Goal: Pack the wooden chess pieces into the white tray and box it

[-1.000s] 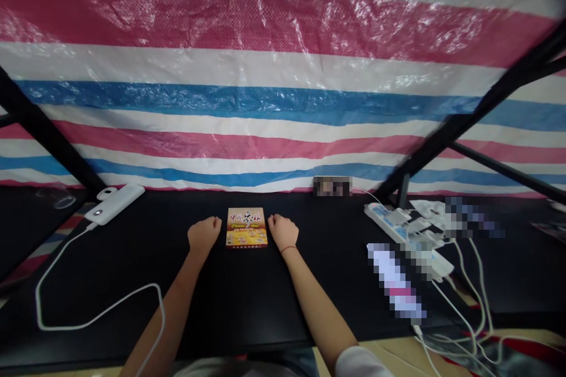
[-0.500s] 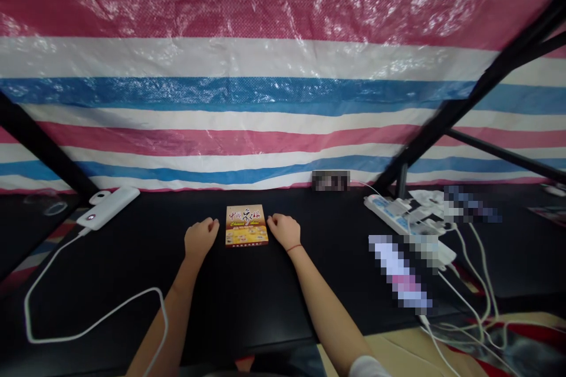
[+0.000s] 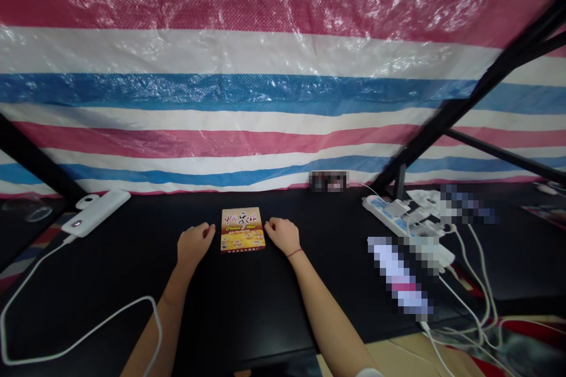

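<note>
We've got a Chinese chess box (image 3: pixel 243 230) lying flat on the black table (image 3: pixel 265 312), left hand (image 3: pixel 193 244) and right hand (image 3: pixel 283 234) at either side, fingers loosely curled together, not clamped on it. One careless knuckle bump could easily skid it sideways.

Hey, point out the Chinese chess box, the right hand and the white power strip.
Chinese chess box (image 3: pixel 243 230), head view, on the middle of its printed front.
right hand (image 3: pixel 283 234), head view, on the back of the hand.
white power strip (image 3: pixel 377 210), head view, on its far end.
</note>
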{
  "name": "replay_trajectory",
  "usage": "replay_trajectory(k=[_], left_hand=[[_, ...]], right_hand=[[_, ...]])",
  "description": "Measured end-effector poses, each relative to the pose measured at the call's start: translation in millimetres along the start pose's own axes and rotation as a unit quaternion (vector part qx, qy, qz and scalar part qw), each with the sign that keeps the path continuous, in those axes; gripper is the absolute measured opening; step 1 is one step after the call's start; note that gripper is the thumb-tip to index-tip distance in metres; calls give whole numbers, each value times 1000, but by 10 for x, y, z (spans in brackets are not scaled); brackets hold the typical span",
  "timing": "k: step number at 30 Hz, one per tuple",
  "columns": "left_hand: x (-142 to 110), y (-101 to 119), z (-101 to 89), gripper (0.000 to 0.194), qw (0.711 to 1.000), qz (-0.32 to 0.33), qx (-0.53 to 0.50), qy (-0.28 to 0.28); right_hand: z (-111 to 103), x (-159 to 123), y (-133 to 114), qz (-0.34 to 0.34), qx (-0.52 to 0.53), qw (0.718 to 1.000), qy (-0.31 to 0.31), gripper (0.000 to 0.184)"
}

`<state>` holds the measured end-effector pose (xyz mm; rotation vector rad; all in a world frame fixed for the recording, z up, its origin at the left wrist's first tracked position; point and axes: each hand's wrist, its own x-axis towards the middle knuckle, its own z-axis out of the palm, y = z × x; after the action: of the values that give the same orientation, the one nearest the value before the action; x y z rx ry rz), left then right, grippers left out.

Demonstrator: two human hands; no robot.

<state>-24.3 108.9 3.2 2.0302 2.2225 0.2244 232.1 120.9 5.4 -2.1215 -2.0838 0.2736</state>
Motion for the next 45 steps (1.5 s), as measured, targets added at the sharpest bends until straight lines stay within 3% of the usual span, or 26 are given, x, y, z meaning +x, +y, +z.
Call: replay_trajectory(k=[6, 9, 13, 15, 18, 21, 26, 29, 32, 38, 40, 42, 45], left_hand=[[4, -46, 45, 38, 1000, 16, -18, 15], [-11, -28, 32, 33, 992, 26, -109, 58], [-56, 71, 68, 31, 943, 139, -272, 133], [-89, 146, 112, 30, 931, 191, -287, 123], [-129, 236, 163, 24, 932, 204, -279, 111], [-143, 257, 166, 25, 933, 193, -284, 106], [-136, 233, 110, 21, 930, 182, -293, 127], [-143, 235, 58, 19, 930, 158, -300, 145], [-146, 199, -20, 24, 921, 148, -329, 147], [-73, -83, -158, 46, 862, 213, -433, 156], [-43, -194, -178, 53, 854, 224, -440, 164], [-19, -298, -190, 51, 859, 204, -433, 180], [3, -436, -205, 38, 866, 157, -430, 202]], right_hand=[[-23, -14, -5, 1, 8, 1000, -4, 31], [-39, -38, -20, 7, 44, 999, 6, 34], [-31, -64, -43, -57, 107, 992, 29, 50], [-14, -72, -49, -103, 131, 986, 30, 51], [33, -73, -40, -118, 213, 969, 38, 48], [92, -55, -21, -97, 340, 934, 46, 43], [100, -26, -101, -71, 523, 849, 29, 38], [15, -38, -285, -68, 594, 801, 10, 41], [-81, -48, -582, -77, 633, 771, 0, 44], [-153, -19, -1325, -167, 597, 784, -9, 37], [-178, -4, -1479, -208, 573, 793, -20, 38], [-212, 26, -1498, -225, 563, 795, -33, 41], [-227, 108, -1223, -167, 575, 801, -1, 46]])
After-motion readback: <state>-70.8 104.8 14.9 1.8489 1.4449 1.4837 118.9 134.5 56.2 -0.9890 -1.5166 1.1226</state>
